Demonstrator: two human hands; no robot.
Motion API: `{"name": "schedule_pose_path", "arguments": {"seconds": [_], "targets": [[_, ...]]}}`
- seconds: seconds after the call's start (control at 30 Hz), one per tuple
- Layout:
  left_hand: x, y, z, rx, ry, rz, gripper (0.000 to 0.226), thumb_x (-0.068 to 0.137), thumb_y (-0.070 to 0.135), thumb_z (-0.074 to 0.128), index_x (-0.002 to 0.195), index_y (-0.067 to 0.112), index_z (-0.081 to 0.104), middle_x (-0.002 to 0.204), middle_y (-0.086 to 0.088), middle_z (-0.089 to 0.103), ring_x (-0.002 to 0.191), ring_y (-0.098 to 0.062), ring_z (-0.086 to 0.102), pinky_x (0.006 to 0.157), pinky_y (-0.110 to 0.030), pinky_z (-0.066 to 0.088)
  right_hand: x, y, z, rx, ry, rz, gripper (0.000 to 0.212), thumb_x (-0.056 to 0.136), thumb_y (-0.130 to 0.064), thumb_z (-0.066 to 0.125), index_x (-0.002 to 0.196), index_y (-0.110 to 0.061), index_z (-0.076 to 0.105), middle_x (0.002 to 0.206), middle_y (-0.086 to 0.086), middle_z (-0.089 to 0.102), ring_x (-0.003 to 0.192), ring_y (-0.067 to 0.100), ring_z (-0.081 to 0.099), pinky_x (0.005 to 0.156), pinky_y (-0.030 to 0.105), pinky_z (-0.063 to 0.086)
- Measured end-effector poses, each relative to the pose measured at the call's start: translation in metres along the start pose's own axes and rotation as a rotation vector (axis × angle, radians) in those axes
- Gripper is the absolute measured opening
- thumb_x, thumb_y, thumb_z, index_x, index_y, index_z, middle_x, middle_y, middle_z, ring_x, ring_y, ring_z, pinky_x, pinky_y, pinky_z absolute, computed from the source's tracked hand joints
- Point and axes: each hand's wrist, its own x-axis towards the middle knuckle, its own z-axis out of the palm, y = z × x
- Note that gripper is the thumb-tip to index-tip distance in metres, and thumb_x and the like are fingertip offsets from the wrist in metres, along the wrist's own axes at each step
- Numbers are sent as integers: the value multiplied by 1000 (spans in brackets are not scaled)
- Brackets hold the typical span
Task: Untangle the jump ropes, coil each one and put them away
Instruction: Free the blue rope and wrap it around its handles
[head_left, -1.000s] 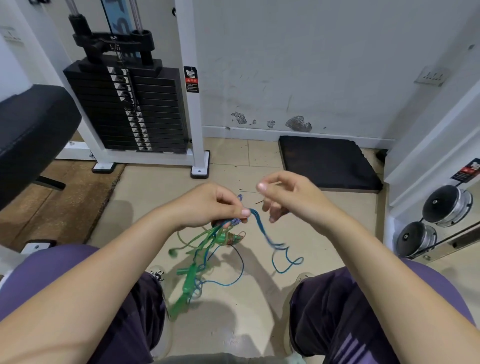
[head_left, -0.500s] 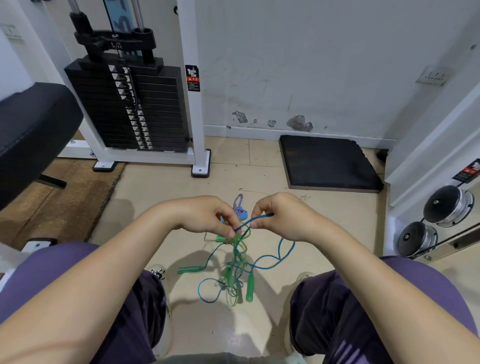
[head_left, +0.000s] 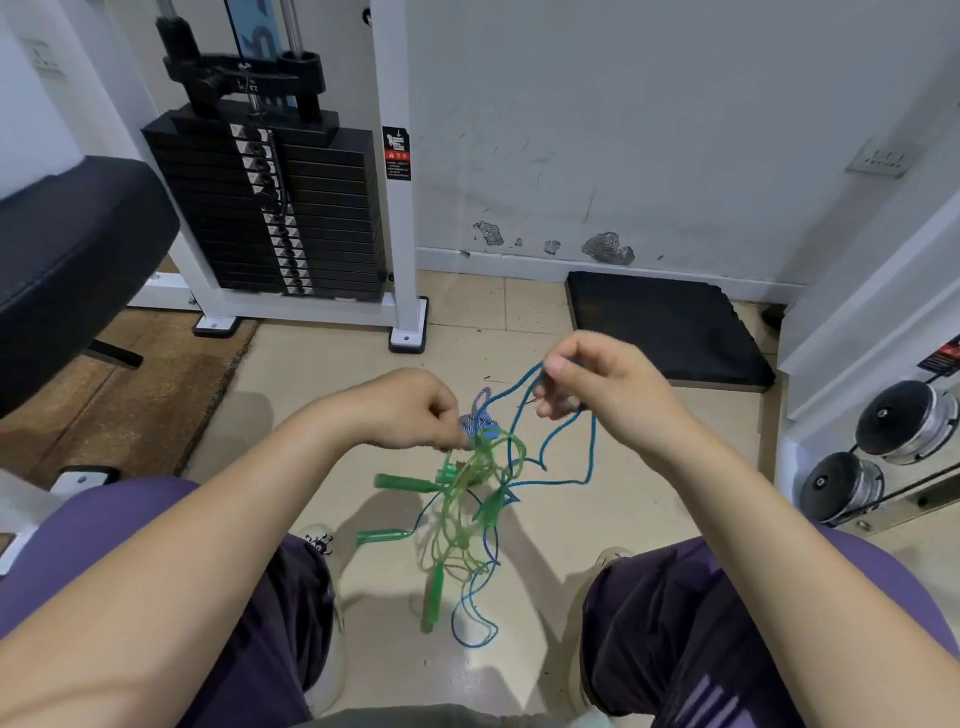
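Observation:
A tangle of jump ropes hangs between my knees above the floor. My left hand (head_left: 410, 410) pinches the knot at its top, where a blue-and-white braided piece (head_left: 478, 418) shows. The green rope (head_left: 467, 493) dangles below with its green handles (head_left: 402, 482) sticking out to the left and downward. My right hand (head_left: 597, 389) pinches a loop of the blue rope (head_left: 589, 457) and holds it up and to the right of the knot. More blue cord hangs in a loop near the floor.
A weight stack (head_left: 270, 208) in a white frame stands at the back left. A black padded seat (head_left: 67, 260) is at far left, a black mat (head_left: 665, 327) lies by the wall, and chrome dumbbells (head_left: 904, 421) sit on a rack at right.
My right hand has lifted up and to the right, drawing a blue loop out of the tangle. My left hand stays on the knot, and the hanging ropes have swung and spread.

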Motion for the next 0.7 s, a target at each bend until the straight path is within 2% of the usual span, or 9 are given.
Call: {"name": "schedule_pose_path", "arguments": {"seconds": [0.1, 0.2, 0.27, 0.3, 0.37, 0.47, 0.57, 0.63, 0.7], "targets": [[-9, 12, -11, -369, 180, 64, 33, 57, 47, 68, 63, 14, 69, 86, -15, 73, 76, -14, 59, 77, -37, 51, 4, 12, -8, -545, 13, 39, 20, 93, -14, 61, 74, -22, 58, 74, 0, 68, 66, 17, 67, 70, 32, 53], [-13, 14, -29, -794, 526, 145, 15, 71, 31, 71, 65, 19, 74, 77, -4, 71, 80, -18, 60, 79, -35, 50, 4, 18, -13, -812, -126, 143, 16, 91, -20, 65, 76, -21, 59, 76, -2, 65, 68, 15, 60, 64, 27, 47], [-11, 5, -38, -701, 719, 132, 16, 84, 25, 73, 70, 16, 72, 81, -3, 68, 81, -16, 59, 81, -37, 49, 2, 19, -11, -905, -183, 151, 11, 91, -24, 65, 81, -21, 61, 81, -2, 60, 72, 13, 53, 61, 26, 39], [-8, -2, -39, -440, 756, 71, 18, 85, 25, 73, 70, 15, 68, 84, -4, 66, 83, -16, 59, 80, -35, 48, 2, 19, -9, -870, -187, 135, 11, 91, -24, 66, 82, -19, 62, 80, -3, 59, 74, 13, 52, 62, 25, 38], [-5, -8, -32, 3, 690, -64, 19, 78, 31, 78, 73, 20, 64, 98, -5, 62, 96, -21, 58, 79, -30, 43, 0, 18, -3, -640, -173, 108, 12, 91, -22, 66, 82, -14, 65, 74, -4, 58, 69, 9, 50, 61, 21, 38], [-4, 0, -13, -367, 323, 30, 34, 63, 37, 81, 92, 25, 67, 110, 2, 66, 108, -14, 61, 82, -21, 45, -2, 12, 8, -252, -190, 69, 11, 93, -11, 62, 83, -11, 65, 68, 2, 61, 55, 8, 51, 55, 18, 40], [-3, 16, 10, -667, -68, 236, 43, 78, 17, 79, 117, 18, 62, 107, -3, 72, 101, -10, 66, 89, -23, 49, -3, 9, 15, 87, -223, 11, 12, 96, -2, 53, 86, -3, 61, 69, 13, 66, 54, 18, 60, 53, 22, 47], [-4, 22, 19, -687, -145, 252, 39, 87, 17, 70, 121, 6, 56, 101, -15, 72, 94, -18, 67, 93, -32, 49, -2, 6, 16, 231, -152, -23, 13, 96, 0, 50, 88, 0, 60, 68, 13, 68, 54, 20, 62, 55, 24, 52], [-3, 18, 15, -556, -124, 237, 25, 93, 22, 65, 107, 0, 63, 93, -12, 74, 88, -14, 66, 89, -31, 48, 0, 4, 12, 325, -39, -71, 13, 97, 0, 49, 88, -1, 59, 69, 11, 69, 56, 22, 66, 57, 25, 53]]}}
